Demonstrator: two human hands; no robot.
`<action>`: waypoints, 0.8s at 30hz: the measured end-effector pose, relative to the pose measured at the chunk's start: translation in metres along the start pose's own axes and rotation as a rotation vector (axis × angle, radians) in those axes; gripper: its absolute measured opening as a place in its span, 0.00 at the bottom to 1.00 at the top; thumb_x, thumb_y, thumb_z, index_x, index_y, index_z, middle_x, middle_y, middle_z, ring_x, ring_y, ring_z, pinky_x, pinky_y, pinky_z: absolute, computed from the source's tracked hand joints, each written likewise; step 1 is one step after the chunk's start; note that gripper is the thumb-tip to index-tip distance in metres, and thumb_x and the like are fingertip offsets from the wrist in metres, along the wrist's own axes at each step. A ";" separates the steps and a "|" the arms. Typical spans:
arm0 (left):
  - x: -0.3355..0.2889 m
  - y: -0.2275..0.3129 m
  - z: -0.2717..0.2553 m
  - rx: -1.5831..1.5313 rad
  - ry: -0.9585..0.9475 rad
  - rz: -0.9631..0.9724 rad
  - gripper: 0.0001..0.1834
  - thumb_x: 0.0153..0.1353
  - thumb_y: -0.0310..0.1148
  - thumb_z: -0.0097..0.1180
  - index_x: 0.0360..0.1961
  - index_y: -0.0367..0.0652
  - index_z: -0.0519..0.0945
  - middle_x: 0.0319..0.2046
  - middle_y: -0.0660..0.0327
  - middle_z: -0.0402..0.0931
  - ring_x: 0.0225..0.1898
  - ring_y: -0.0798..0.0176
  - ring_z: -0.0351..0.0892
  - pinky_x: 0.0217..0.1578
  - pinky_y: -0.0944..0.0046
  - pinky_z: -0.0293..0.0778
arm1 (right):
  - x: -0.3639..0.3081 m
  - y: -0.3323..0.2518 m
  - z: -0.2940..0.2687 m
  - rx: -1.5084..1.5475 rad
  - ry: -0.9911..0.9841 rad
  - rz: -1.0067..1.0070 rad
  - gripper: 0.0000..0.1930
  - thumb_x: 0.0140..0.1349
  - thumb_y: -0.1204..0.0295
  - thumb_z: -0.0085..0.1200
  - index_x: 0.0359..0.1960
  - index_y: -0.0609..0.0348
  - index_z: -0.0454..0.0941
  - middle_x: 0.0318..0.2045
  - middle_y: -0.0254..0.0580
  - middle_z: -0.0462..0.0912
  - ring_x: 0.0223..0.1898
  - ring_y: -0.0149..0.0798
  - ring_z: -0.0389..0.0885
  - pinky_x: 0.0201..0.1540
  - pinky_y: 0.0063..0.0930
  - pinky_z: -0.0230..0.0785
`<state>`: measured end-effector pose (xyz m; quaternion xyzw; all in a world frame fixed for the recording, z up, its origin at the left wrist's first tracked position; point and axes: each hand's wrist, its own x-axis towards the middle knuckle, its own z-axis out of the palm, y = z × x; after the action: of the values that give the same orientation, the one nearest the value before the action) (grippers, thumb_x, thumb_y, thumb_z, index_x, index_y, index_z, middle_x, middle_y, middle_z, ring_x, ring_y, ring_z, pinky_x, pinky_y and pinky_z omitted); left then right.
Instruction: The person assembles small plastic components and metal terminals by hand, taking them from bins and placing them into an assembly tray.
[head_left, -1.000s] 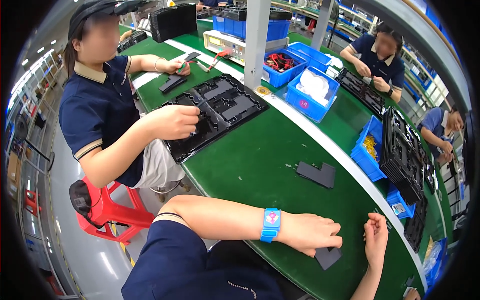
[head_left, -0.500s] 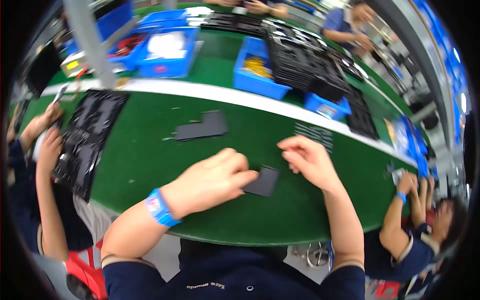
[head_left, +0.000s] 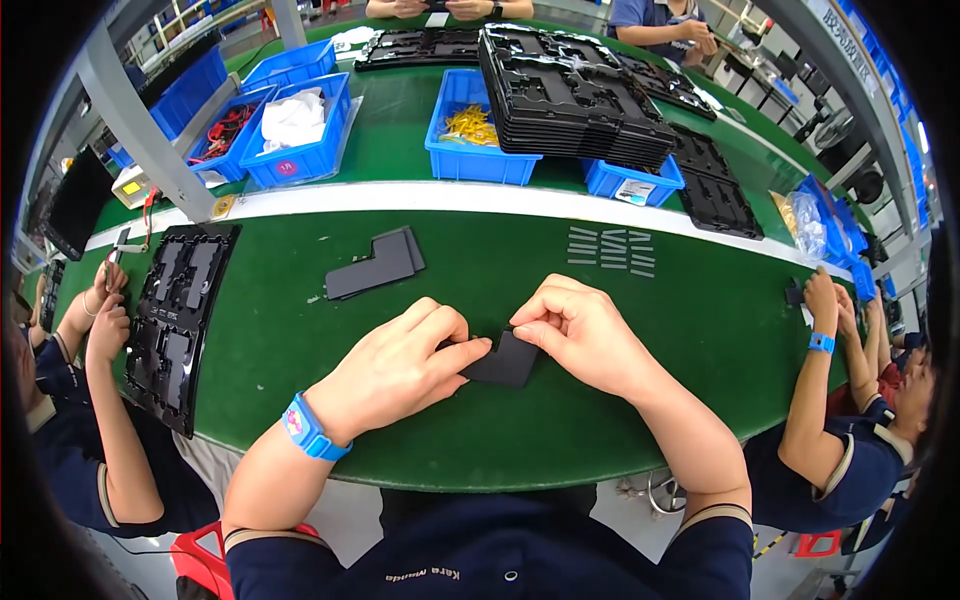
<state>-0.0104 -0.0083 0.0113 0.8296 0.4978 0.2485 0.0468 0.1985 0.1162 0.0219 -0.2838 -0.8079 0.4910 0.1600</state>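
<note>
A black L-shaped plate point(head_left: 512, 362) is between my hands, low over the green table in front of me. My left hand point(head_left: 398, 358), with a blue band on its wrist, pinches the plate's left arm between thumb and fingers. At the plate's upper right corner, the thumb and forefinger of my right hand point(head_left: 585, 335) are pressed together; whether a small piece is also between them is hidden. Farther off to the left lie stacked dark L-shaped plates point(head_left: 378, 264). Thin grey strips point(head_left: 612, 250) are laid out in columns beyond my right hand.
Across the white ledge point(head_left: 380, 193) stand a blue bin of yellow parts point(head_left: 468, 127), a blue bin with white contents point(head_left: 295, 125) and a tall stack of black frames point(head_left: 575, 95). Another black frame point(head_left: 178, 320) lies at left, beside a co-worker's hands point(head_left: 108, 310). Another co-worker point(head_left: 830, 420) sits at right.
My right hand has come down and left to the plate, and its fingers have closed at the corner. The plate and my left hand have shifted slightly left in the picture.
</note>
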 end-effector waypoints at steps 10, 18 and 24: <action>0.000 -0.003 -0.001 -0.025 -0.003 0.008 0.28 0.41 0.25 0.70 0.49 0.45 0.81 0.40 0.62 0.71 0.41 0.57 0.73 0.35 0.61 0.76 | 0.000 -0.005 0.002 -0.046 0.032 -0.020 0.04 0.61 0.78 0.59 0.34 0.67 0.80 0.34 0.42 0.76 0.32 0.35 0.79 0.37 0.28 0.73; 0.002 0.002 -0.002 -0.020 0.028 0.015 0.22 0.44 0.24 0.68 0.44 0.42 0.81 0.36 0.62 0.71 0.39 0.58 0.72 0.36 0.62 0.76 | -0.001 0.002 0.004 -0.042 0.045 -0.042 0.03 0.62 0.78 0.59 0.33 0.66 0.80 0.32 0.37 0.76 0.30 0.29 0.77 0.33 0.23 0.70; 0.001 0.002 -0.001 0.015 0.044 0.040 0.26 0.41 0.24 0.69 0.46 0.43 0.81 0.37 0.61 0.71 0.39 0.58 0.72 0.36 0.62 0.76 | 0.010 0.006 -0.010 0.223 -0.137 0.247 0.09 0.62 0.71 0.61 0.30 0.64 0.78 0.25 0.34 0.80 0.23 0.24 0.74 0.26 0.21 0.69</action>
<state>-0.0089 -0.0086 0.0129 0.8341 0.4838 0.2638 0.0244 0.1980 0.1310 0.0211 -0.3272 -0.7166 0.6115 0.0736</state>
